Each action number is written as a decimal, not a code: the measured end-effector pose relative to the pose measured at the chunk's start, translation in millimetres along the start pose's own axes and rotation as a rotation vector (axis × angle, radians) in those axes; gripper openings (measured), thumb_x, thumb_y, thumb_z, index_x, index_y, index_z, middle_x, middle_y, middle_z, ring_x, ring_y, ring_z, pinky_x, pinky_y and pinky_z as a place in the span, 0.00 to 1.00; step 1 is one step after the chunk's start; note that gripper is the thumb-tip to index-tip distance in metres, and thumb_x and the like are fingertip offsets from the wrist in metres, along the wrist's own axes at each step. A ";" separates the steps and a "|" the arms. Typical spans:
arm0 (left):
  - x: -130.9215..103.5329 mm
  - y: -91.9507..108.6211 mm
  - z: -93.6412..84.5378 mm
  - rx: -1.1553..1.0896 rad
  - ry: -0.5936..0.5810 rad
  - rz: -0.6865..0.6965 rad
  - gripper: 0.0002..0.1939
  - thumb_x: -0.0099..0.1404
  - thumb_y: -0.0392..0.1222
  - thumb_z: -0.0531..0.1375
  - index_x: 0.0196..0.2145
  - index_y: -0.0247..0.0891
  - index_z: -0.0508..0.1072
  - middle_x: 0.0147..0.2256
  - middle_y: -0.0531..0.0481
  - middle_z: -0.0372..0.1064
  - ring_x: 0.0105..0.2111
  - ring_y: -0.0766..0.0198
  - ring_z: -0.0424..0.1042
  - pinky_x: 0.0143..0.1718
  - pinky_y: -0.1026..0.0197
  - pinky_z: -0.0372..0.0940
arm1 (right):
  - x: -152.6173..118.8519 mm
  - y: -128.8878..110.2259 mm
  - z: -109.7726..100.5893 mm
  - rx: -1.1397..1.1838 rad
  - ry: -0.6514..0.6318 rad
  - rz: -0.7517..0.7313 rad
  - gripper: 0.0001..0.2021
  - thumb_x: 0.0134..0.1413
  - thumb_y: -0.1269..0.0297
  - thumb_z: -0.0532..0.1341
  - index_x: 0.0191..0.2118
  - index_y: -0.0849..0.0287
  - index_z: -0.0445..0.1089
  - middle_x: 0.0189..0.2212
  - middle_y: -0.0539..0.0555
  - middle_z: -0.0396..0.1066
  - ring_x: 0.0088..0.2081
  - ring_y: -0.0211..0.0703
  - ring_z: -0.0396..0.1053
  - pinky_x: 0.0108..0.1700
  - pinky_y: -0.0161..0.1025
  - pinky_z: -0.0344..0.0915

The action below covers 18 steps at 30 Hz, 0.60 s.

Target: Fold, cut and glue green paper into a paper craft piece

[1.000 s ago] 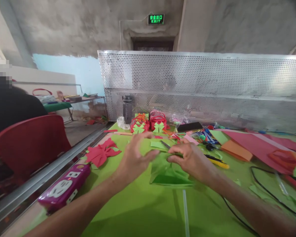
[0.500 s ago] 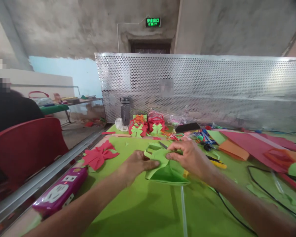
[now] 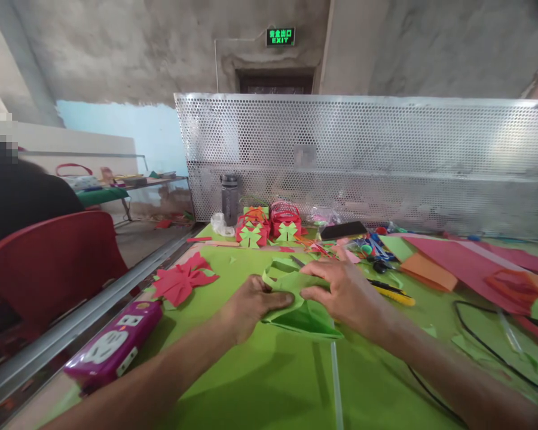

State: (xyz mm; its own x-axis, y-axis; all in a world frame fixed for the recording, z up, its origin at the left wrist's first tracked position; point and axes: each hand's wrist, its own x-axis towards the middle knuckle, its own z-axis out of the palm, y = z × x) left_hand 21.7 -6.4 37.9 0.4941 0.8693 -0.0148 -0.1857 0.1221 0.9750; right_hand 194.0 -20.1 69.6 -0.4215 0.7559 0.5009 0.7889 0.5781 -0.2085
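A small light-green felt-like bag (image 3: pixel 283 292) with a looped handle (image 3: pixel 271 273) is held over the green tabletop (image 3: pixel 233 382). My left hand (image 3: pixel 253 303) grips its left side, thumb lying across the front and fingers behind. The bag's lower part gapes, showing a darker green inside. At its right side is my right hand (image 3: pixel 341 292), thumb and forefinger apart and their tips at the bag's surface. A grey pointed tip, perhaps of a tool, shows just behind the bag. Under the bag, a clear stick (image 3: pixel 336 382) lies on the table.
A purple box (image 3: pixel 116 346) and a red felt flower (image 3: pixel 183 280) lie left. Two red bags with green bows (image 3: pixel 251 236) and a bottle (image 3: pixel 229 200) stand behind. Right are a yellow cutter (image 3: pixel 392 292), felt sheets (image 3: pixel 457 263) and a black cable (image 3: pixel 488 340). A person sits far left.
My right thumb and forefinger have spread from a pinch on the bag. The bag's lower opening has tipped slightly. My left hand keeps its grip; the view has shifted a little.
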 end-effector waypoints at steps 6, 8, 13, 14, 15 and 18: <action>2.0 -5.0 0.9 -0.071 0.014 -0.014 0.10 0.48 0.43 0.68 0.21 0.33 0.75 0.19 0.52 0.70 0.19 0.70 0.67 0.25 0.66 0.62 | -1.9 0.0 2.4 -0.161 0.088 -0.058 0.11 0.53 0.67 0.59 0.21 0.57 0.66 0.19 0.47 0.67 0.25 0.37 0.64 0.44 0.46 0.58; 2.4 -6.1 1.2 -0.090 0.030 -0.001 0.11 0.48 0.44 0.67 0.19 0.33 0.74 0.18 0.53 0.69 0.18 0.70 0.65 0.24 0.67 0.61 | -2.7 0.1 2.7 -0.202 0.105 -0.065 0.11 0.53 0.66 0.59 0.20 0.58 0.66 0.19 0.47 0.67 0.26 0.38 0.64 0.45 0.46 0.57; 1.7 -8.1 3.1 -0.094 0.054 -0.020 0.13 0.46 0.46 0.69 0.21 0.31 0.75 0.19 0.49 0.71 0.18 0.68 0.67 0.23 0.65 0.61 | -4.0 -0.9 3.6 -0.180 0.113 -0.098 0.12 0.56 0.64 0.57 0.23 0.57 0.68 0.20 0.47 0.68 0.27 0.38 0.64 0.50 0.50 0.48; 1.9 -8.5 3.3 -0.096 0.061 -0.017 0.14 0.45 0.46 0.69 0.21 0.31 0.75 0.19 0.49 0.71 0.18 0.68 0.67 0.23 0.65 0.61 | -4.2 -1.2 3.6 -0.183 0.110 -0.104 0.13 0.57 0.65 0.56 0.23 0.57 0.68 0.20 0.47 0.68 0.27 0.38 0.63 0.51 0.51 0.47; 2.3 -9.0 3.3 -0.099 0.079 -0.010 0.14 0.44 0.46 0.69 0.21 0.31 0.74 0.19 0.50 0.70 0.18 0.68 0.66 0.22 0.65 0.61 | -4.4 -1.6 3.4 -0.193 0.108 -0.105 0.13 0.57 0.65 0.55 0.22 0.57 0.68 0.20 0.47 0.68 0.26 0.37 0.63 0.51 0.50 0.46; 4.6 -11.7 2.3 -0.092 0.160 0.016 0.16 0.42 0.47 0.70 0.18 0.33 0.69 0.15 0.55 0.65 0.15 0.71 0.62 0.19 0.66 0.57 | -5.5 -3.4 2.6 -0.258 0.114 -0.111 0.14 0.57 0.68 0.55 0.21 0.58 0.67 0.19 0.47 0.65 0.25 0.37 0.61 0.49 0.48 0.47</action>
State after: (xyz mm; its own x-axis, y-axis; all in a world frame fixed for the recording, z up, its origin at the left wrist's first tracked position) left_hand 28.1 -4.9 26.9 0.3505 0.9356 -0.0418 -0.2733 0.1449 0.9510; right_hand 192.5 -25.4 65.4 -0.4699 0.6445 0.6031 0.8346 0.5470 0.0657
